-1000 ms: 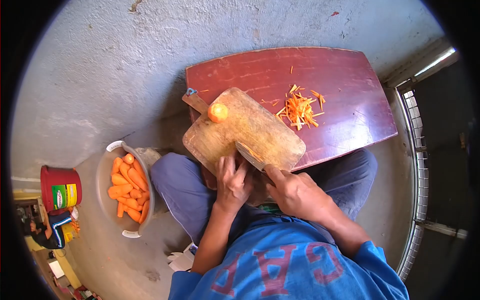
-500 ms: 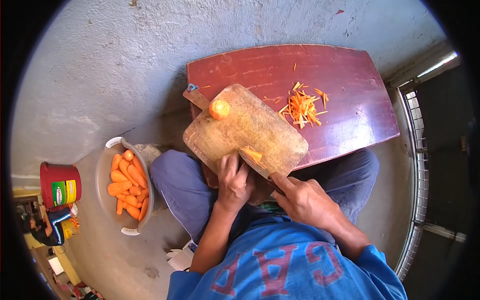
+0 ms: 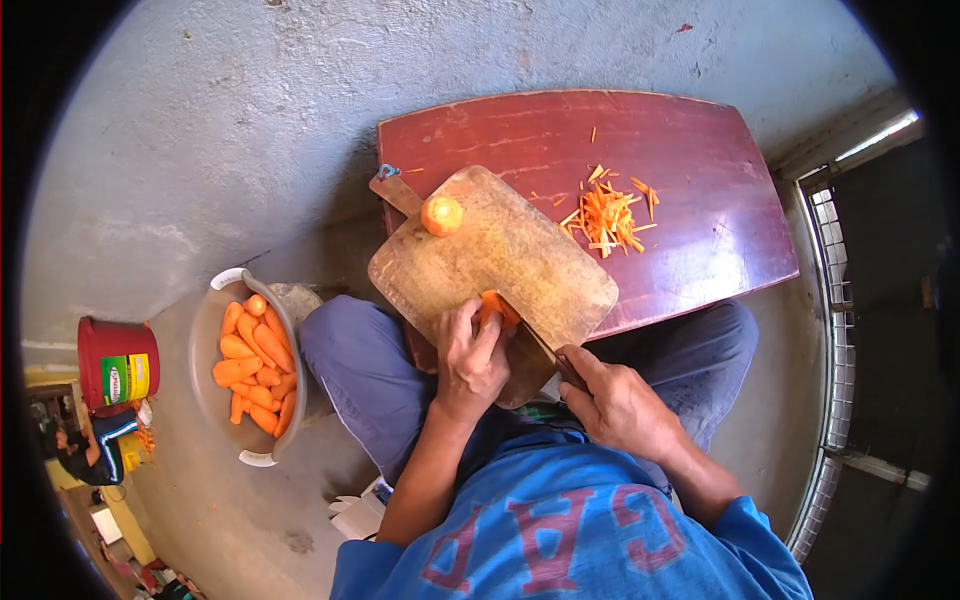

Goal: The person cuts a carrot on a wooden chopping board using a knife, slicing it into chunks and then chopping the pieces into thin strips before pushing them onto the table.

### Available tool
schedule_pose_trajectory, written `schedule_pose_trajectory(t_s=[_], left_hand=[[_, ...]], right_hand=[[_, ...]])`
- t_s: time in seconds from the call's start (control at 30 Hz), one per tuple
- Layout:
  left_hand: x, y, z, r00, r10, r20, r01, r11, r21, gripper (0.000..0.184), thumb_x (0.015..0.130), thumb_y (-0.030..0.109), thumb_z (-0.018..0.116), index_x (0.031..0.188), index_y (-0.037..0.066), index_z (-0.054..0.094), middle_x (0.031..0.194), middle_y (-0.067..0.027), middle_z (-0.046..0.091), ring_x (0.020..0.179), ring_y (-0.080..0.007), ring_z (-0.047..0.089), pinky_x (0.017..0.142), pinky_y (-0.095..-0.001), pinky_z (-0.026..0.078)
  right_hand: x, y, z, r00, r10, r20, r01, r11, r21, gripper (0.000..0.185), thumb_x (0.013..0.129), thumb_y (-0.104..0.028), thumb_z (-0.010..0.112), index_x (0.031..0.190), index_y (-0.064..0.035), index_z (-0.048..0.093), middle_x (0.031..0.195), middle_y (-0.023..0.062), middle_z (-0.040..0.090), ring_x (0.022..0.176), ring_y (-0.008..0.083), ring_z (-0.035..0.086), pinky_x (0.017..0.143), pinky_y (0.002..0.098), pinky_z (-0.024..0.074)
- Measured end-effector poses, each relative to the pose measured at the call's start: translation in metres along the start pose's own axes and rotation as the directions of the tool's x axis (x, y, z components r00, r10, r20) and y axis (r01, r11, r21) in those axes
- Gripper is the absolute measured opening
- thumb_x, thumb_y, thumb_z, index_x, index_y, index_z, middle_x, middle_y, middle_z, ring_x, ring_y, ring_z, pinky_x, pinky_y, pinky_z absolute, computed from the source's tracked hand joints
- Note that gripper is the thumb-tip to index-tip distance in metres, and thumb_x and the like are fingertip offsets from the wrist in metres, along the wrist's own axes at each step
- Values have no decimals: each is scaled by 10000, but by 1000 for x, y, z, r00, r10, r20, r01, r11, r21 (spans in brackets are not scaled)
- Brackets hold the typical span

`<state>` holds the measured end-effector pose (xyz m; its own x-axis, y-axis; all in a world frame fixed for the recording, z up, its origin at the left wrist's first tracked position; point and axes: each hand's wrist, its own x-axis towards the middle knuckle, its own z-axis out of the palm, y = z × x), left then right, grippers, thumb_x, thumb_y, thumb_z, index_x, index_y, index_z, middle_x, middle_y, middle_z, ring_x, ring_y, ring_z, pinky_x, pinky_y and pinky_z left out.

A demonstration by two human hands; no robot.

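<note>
My left hand [image 3: 470,358] is closed on a carrot piece [image 3: 499,309] at the near part of the wooden cutting board [image 3: 500,240]. A knife [image 3: 538,341] is gripped in my right hand [image 3: 622,402], its blade slanting up and left against the right side of that piece. Part of the carrot is hidden under my fingers. Toward the board's handle lies a thick round carrot chunk [image 3: 441,216]. Past the board's right edge, thin carrot strips [image 3: 611,217] are heaped on the red table [image 3: 690,130].
On the floor at left, a grey tub [image 3: 203,372] holds several peeled carrots [image 3: 262,345]. Beyond it stand a red bucket [image 3: 92,362] and another person [image 3: 92,452]. A blue wall [image 3: 300,90] rises behind the table; a metal-grilled door frame [image 3: 835,300] is at right.
The knife blade has gone from lying tilted with cut carrot on it to standing more upright beside the held piece. That piece now shows at my left fingertips.
</note>
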<state>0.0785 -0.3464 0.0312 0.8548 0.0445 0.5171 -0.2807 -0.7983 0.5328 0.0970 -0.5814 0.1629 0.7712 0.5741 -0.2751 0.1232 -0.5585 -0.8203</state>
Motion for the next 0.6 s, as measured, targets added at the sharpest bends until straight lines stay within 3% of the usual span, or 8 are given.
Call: schedule_pose_trajectory(t_s=[0.1,0.2,0.37,0.5,0.6], left_hand=[[-2,-2,0,1000,-1,4,1,1000,-27,352,900,-20,886,1236,-28,782,1320,-234,697,1095,-436,706,959,-520,588],[0,3,-2,1000,10,2,-10,1000,-19,396,906,-23,882,1285,-38,767,1308,-243,706,1101,-452,709,968,-527,594],[-3,8,0,1000,6,-26,-7,998,-66,434,903,-38,866,1322,-56,753,1336,-250,716,1120,-463,714,982,-537,594],[-5,4,3,998,48,-28,-49,996,-71,408,895,-54,846,1296,-51,770,1321,-243,736,1107,-457,717,982,-535,591],[-8,-2,6,997,81,-11,-82,992,-98,412,908,-28,784,1315,-75,748,1359,-259,727,1091,-441,702,973,-549,563]], right_hand=[[-1,2,6,999,-23,-47,26,998,60,405,1099,-114,711,1447,52,586,1022,368,758,975,587,750,819,620,598],[-2,1,9,998,25,-50,-21,997,75,400,1101,-99,704,1455,60,607,1048,335,760,970,554,763,825,547,597],[4,-2,3,1000,11,6,-11,1000,-15,467,1086,-84,717,1508,70,589,1085,345,771,1007,555,772,845,561,611],[5,2,6,996,-89,-1,88,991,-100,534,1068,-87,746,1550,67,575,1153,345,780,1033,556,773,867,581,632],[9,13,7,977,-211,-14,205,962,-180,448,1083,-137,744,1465,30,577,1069,343,777,925,574,760,779,620,631]])
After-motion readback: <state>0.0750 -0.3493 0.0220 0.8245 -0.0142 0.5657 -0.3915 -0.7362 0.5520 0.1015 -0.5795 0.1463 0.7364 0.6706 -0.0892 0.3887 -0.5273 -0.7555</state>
